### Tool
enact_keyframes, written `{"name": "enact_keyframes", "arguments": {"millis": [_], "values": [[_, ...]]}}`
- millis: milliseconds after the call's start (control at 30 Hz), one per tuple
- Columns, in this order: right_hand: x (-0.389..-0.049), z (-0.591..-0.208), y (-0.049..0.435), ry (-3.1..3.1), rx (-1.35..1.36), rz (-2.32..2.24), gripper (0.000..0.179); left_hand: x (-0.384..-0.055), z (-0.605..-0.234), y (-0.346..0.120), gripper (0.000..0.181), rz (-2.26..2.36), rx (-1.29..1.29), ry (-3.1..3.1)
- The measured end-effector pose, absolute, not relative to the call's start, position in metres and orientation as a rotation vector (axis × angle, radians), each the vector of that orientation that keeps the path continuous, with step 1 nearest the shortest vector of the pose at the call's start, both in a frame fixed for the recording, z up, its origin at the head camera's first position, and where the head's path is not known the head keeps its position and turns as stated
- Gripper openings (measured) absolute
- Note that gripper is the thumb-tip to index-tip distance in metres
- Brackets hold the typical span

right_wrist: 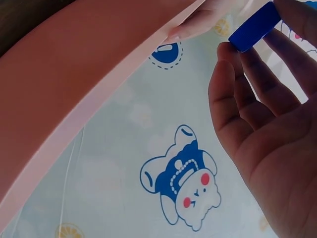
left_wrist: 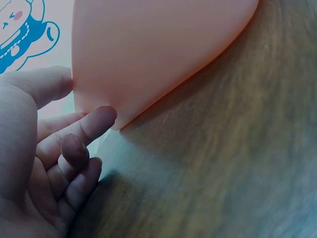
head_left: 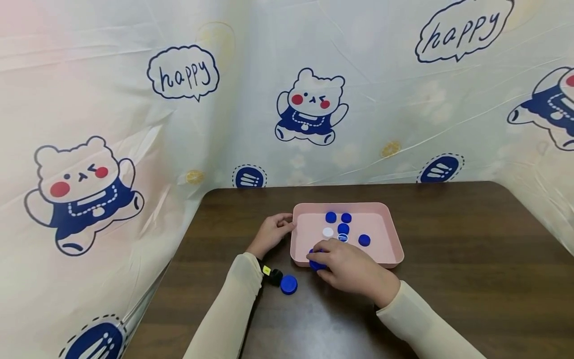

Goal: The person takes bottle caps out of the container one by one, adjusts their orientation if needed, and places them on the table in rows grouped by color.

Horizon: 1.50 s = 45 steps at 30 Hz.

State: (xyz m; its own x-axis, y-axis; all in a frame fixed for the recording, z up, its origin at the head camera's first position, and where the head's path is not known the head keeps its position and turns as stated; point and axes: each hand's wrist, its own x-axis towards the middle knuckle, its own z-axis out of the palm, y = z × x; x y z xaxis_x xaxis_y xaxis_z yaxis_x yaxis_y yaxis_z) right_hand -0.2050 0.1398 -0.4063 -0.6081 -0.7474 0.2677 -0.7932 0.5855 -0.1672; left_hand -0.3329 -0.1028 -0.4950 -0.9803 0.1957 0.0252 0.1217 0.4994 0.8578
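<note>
Pinching one blue cap (head_left: 317,263): right hand (head_left: 354,268), thumb and fingers clamped on the cap's edge, in line with the near wall of the pink tray (head_left: 309,222) in the head view. Holding the tray's left wall: left hand (head_left: 270,234), thumb at the rim, fingertip against the outer face, remaining fingers loosely bent. Within the tray: four plain blue discs (head_left: 364,240), two side by side toward the far wall, one mid-tray, one to the right; one white disc (head_left: 328,233), left of centre; one blue-and-white disc (head_left: 343,238), just on the near side of the mid-tray blue one. On the brown table (head_left: 453,239), outside the tray: one blue lid (head_left: 289,284), lying flat before the near-left corner, just beside a black device (head_left: 274,276) at the left wrist. Behind: pale cloth (head_left: 251,114), printed with bears and "happy" bubbles. Sleeves (head_left: 233,304): two, cream.
</note>
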Motion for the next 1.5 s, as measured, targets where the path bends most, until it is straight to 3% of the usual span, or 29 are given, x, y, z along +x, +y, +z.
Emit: {"name": "enact_keyframes", "arguments": {"millis": [1500], "values": [[-0.200, -0.434, 0.117, -2.659, 1.468, 0.267, 0.033, -0.336, -0.496, -0.101, 0.041, 1.504, 0.254, 2.670]]}}
